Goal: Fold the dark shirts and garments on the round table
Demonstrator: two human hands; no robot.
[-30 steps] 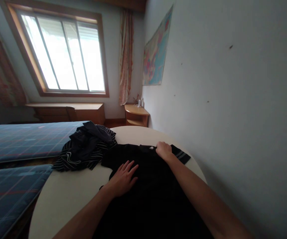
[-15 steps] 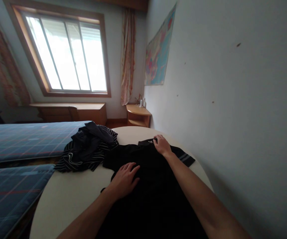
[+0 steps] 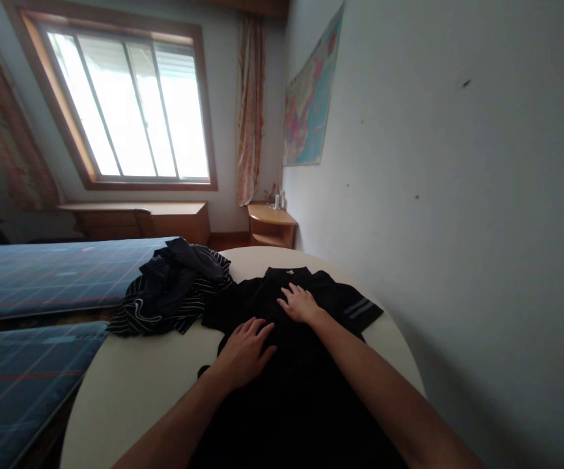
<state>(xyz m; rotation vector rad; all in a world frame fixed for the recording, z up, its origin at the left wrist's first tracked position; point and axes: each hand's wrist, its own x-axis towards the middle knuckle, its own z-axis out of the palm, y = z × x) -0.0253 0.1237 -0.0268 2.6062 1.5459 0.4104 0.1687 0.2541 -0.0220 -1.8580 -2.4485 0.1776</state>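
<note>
While left hand (image 3: 247, 348) lies spread, gripping nothing, on the black shirt (image 3: 299, 371) laid across the round table (image 3: 126, 371) | right hand (image 3: 299, 304), fingers open, has moved nearer, off the collar (image 3: 276, 271) | far-side collar now uncovered, looks straighter; neckline seems settled

Two hands: one left hand (image 3: 246, 352), one right hand (image 3: 300, 305). One black shirt (image 3: 286, 397), with two grey stripes (image 3: 359, 308) on the right sleeve. One pile of clothes (image 3: 172, 280), its garments too tangled to count. One round counter (image 3: 130, 391). Two plaid mattresses (image 3: 67, 273) at left. Far: one window (image 3: 135, 117), two curtains (image 3: 250, 111), one desk (image 3: 174, 210), one corner stand (image 3: 272, 214). At right, one map (image 3: 314, 98).
</note>
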